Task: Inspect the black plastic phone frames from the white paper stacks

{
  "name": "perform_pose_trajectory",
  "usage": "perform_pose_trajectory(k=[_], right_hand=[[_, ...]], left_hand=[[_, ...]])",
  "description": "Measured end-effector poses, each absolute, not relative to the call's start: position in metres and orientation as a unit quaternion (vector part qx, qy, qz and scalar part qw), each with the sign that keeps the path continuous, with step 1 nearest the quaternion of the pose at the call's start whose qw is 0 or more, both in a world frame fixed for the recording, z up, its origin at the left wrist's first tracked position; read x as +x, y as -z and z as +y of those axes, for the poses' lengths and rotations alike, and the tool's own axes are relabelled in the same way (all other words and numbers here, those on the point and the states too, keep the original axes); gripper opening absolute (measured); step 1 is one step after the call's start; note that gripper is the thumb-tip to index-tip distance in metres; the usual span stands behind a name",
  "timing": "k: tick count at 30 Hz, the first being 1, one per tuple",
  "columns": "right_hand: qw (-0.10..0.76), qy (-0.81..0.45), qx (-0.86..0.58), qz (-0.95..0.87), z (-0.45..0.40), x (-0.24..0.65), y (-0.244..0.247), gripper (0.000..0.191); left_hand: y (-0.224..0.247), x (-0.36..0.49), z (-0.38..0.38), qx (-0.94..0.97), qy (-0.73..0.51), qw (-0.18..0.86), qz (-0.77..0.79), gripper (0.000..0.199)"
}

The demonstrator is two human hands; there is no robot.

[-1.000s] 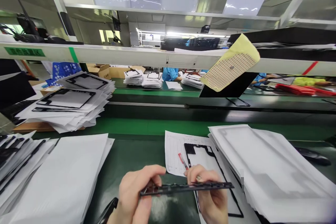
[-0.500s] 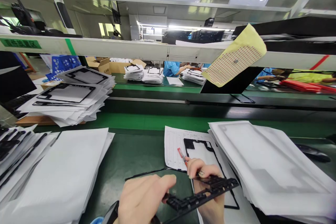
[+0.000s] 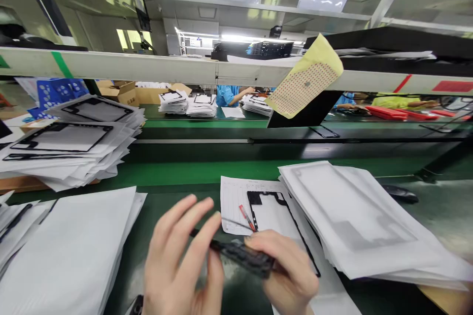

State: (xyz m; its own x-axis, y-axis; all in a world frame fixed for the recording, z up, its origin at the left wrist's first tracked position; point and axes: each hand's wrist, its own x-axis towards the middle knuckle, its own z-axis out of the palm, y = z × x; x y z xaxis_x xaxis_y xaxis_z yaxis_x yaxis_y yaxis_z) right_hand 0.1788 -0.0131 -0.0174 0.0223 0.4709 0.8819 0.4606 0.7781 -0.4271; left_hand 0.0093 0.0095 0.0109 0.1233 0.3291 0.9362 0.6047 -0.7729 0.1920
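A black plastic frame part (image 3: 242, 256) is held above the green table, tilted and blurred by motion. My right hand (image 3: 284, 268) grips its right end between thumb and fingers. At its left end is my left hand (image 3: 185, 256), fingers spread, with the part passing between thumb and forefinger. Behind the hands, a printed sheet (image 3: 231, 197) lies on the table with a red pen (image 3: 246, 217) on it. Another thin black frame (image 3: 254, 197) rests on white paper beside the pen.
White sheets (image 3: 66, 251) are stacked at the left, with sheets and black frames (image 3: 70, 138) behind. A white sleeve stack (image 3: 362, 221) stands right, near a black mouse (image 3: 401, 193). A yellow sheet (image 3: 308, 78) hangs from the shelf rail (image 3: 148, 69). A person's blue sleeve (image 3: 226, 94) shows beyond.
My left fingers have lifted and spread. The black part has turned and now appears end-on between my hands. The view has shifted to the right.
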Motion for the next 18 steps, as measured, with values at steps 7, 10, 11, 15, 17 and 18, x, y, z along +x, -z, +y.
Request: perform_pose_trajectory(k=[7, 10, 11, 15, 17, 18], right_hand=[[0.571, 0.046, -0.335, -0.748, -0.023, 0.161, -0.006, 0.027], [0.558, 0.048, -0.330, -0.760, -0.024, 0.159, -0.005, 0.028], [0.555, 0.048, -0.332, -0.761, -0.025, 0.159, -0.005, 0.028], [0.544, 0.062, -0.344, -0.763, -0.027, 0.158, -0.006, 0.028], [0.533, 0.064, -0.339, -0.772, -0.028, 0.158, -0.008, 0.025], [0.522, 0.056, -0.335, -0.782, -0.028, 0.159, -0.008, 0.023]], left_hand=[[-0.002, 0.009, -0.003, -0.742, 0.590, 0.066, -0.311, 0.026], [0.004, 0.010, -0.006, -0.722, 0.600, 0.071, -0.337, 0.032], [0.005, 0.011, -0.006, -0.718, 0.603, 0.070, -0.340, 0.033], [0.001, 0.018, -0.007, -0.715, 0.614, 0.049, -0.331, 0.037], [-0.002, 0.019, -0.007, -0.719, 0.613, 0.039, -0.323, 0.040], [-0.003, 0.018, -0.007, -0.720, 0.613, 0.035, -0.322, 0.040]])
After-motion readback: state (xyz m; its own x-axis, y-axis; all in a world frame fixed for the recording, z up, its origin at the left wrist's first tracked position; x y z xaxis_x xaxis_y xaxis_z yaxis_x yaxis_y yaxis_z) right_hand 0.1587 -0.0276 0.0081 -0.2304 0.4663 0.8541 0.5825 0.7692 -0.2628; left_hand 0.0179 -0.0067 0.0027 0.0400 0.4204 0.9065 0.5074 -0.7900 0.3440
